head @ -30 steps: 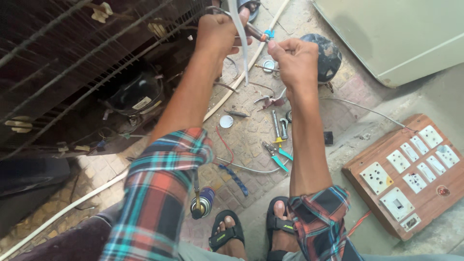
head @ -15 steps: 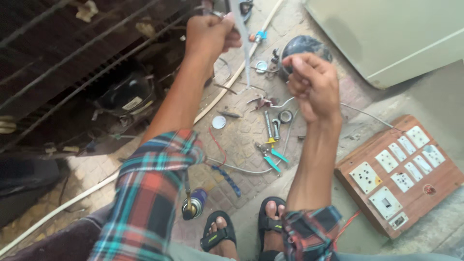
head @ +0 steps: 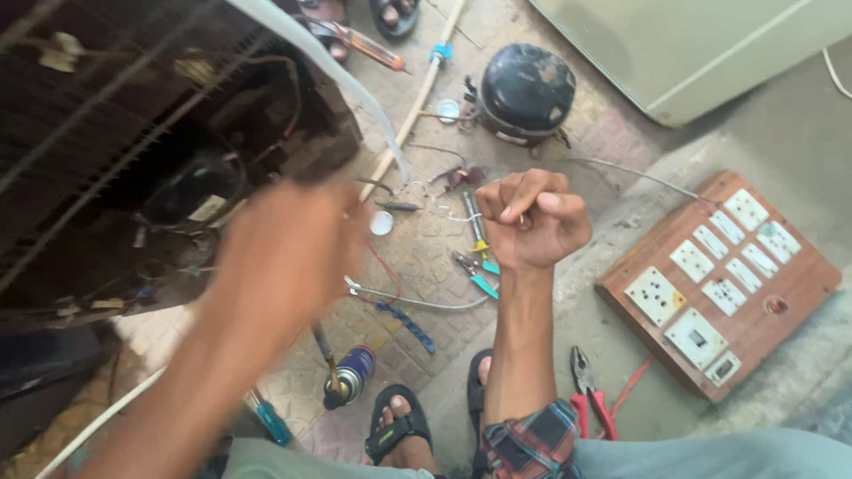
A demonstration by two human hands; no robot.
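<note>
Right hand (head: 531,220) is clenched in a fist, pinching what looks like a thin wire (head: 461,215) end, hard to tell. Left hand (head: 284,257) is motion-blurred by the open back of the appliance (head: 133,142); can't tell its grip. White tube (head: 337,75) hangs between them. My read: mid wiring or tubing work at the compressor bay; next move needs the wire end steadied and fed in precisely. Paved floor is littered: black compressor (head: 525,90), pliers (head: 475,273), gas torch (head: 348,377), wooden switchboard (head: 719,279).
</note>
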